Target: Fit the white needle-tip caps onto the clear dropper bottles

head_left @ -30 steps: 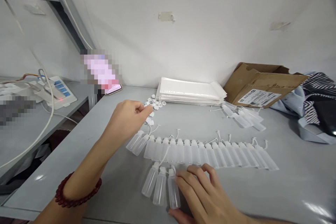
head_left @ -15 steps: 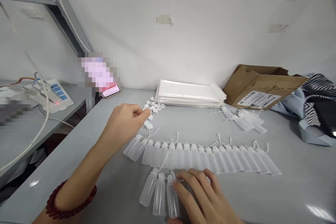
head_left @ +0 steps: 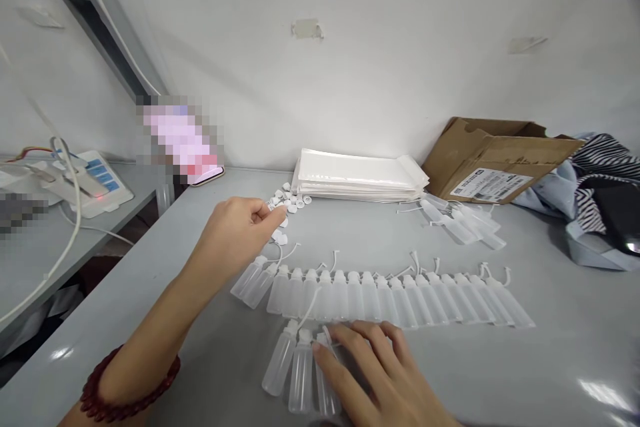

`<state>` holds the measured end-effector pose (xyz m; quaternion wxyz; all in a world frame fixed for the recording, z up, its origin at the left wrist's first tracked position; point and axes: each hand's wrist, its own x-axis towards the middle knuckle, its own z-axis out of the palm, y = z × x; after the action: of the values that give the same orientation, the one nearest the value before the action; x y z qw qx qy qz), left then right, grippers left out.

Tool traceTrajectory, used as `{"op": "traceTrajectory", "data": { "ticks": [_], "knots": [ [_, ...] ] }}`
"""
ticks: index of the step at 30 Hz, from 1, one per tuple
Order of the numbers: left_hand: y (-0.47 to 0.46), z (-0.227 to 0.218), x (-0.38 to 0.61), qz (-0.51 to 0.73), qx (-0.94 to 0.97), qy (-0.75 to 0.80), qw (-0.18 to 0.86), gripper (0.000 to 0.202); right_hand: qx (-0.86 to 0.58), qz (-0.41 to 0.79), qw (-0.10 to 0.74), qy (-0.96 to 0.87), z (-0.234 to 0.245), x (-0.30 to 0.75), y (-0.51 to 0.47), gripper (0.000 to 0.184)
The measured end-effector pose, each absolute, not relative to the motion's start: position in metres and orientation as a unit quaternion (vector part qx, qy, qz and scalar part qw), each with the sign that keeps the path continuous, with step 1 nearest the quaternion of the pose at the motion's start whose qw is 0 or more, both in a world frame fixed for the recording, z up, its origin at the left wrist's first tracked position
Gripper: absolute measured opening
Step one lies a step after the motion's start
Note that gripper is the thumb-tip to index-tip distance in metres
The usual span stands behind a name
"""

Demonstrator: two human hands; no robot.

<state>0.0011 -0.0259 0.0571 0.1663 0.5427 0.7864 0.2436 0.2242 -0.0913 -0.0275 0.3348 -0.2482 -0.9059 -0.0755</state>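
My left hand (head_left: 250, 223) is closed in a pinch beside a small pile of white caps (head_left: 293, 203). Whatever lies between its fingertips is hidden. In front of me, my right hand (head_left: 375, 367) has its fingers spread and bent over the rightmost of three clear squeeze bottles. The index fingertip touches the neck of that bottle (head_left: 325, 383), which is partly covered. The other two bottles, the middle one (head_left: 301, 377) and the left one (head_left: 280, 360), lie beside it. A long row of similar bottles (head_left: 355, 297) with thin cap straps lies just beyond.
A stack of white envelopes (head_left: 360, 170) lies against the wall. Right of it are several loose bottles (head_left: 465, 223), an open cardboard box (head_left: 495, 160) and striped cloth (head_left: 607, 160). A phone (head_left: 207, 177) leans at the back left; a power strip (head_left: 100, 180) and cables are farther left.
My right index finger has shifted left over the neck of the rightmost front bottle. My left hand stays pinched at the caps. The whole view has shifted slightly.
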Motion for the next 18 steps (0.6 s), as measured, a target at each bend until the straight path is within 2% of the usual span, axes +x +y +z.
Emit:
{"op": "traceTrajectory", "data": {
  "ticks": [3,8,13,18],
  "knots": [
    [-0.025,0.0566,0.002,0.242,0.546,0.784,0.166,0.041,-0.254,-0.061,0.347,-0.901,-0.0277,0.2233,-0.0903,0.054],
    [-0.0243,0.0544,0.0035,0.239,0.553,0.782,0.164,0.04,-0.243,-0.041,0.325,-0.913,-0.0277,0.2251,-0.0894,0.037],
    [-0.0248,0.0552,0.0041,0.241,0.553,0.782,0.156,0.041,-0.239,-0.02,0.319,-0.917,-0.0265,0.2275,-0.0906,0.037],
    [-0.0254,0.0549,0.0041,0.242,0.554,0.781,0.156,0.041,-0.225,-0.02,0.319,-0.92,-0.0227,0.2292,-0.0917,0.027]
  ]
}}
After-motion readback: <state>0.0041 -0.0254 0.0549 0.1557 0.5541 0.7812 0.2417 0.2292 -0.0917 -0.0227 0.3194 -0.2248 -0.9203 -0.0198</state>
